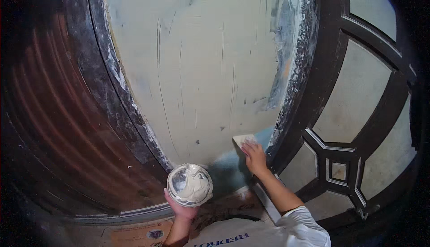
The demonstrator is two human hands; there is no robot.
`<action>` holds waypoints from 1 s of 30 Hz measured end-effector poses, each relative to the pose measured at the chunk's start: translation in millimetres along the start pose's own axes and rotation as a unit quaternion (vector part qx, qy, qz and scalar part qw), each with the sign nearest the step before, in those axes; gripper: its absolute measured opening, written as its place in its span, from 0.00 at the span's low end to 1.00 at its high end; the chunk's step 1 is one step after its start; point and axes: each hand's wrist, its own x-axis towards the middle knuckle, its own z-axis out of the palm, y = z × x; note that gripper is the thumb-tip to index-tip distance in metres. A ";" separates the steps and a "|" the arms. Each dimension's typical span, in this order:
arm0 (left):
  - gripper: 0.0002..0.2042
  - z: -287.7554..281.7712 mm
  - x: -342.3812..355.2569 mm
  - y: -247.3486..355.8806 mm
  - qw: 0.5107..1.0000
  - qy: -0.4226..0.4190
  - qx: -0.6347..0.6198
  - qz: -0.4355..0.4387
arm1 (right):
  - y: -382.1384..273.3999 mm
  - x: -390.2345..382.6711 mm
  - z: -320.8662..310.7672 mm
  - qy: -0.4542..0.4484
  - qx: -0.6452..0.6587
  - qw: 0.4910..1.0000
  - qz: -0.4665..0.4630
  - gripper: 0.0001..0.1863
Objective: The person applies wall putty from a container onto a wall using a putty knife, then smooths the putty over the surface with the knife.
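Observation:
My left hand (180, 209) holds a round tub (169, 185) from below, its open top facing me. Cream-coloured putty (195, 187) lies thick and smeared inside it. My right hand (256, 158) is closed around a pale flat putty scraper (239, 140), which is at the lower right of a tall panel (197, 72). A cream coat covers most of that panel, with thin dark vertical streaks and a few dark spots. Bluish surface (228, 171) shows along the panel's bottom and beneath the scraper. I cannot tell how much putty is on the blade.
A dark frame (301, 68) with white smears borders the panel on both sides. To the right stands a dark brown panelled door (358, 90) with pale insets. Reddish-brown corrugated surface (67, 126) fills the left. A piece of brown cardboard (139, 234) lies at lower left.

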 end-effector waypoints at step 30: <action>0.40 31.5 -6.5 3.6 0.997 -0.027 -0.054 -0.051 | 2.0 97.5 -57.1 0.085 -0.113 0.989 -0.030 0.23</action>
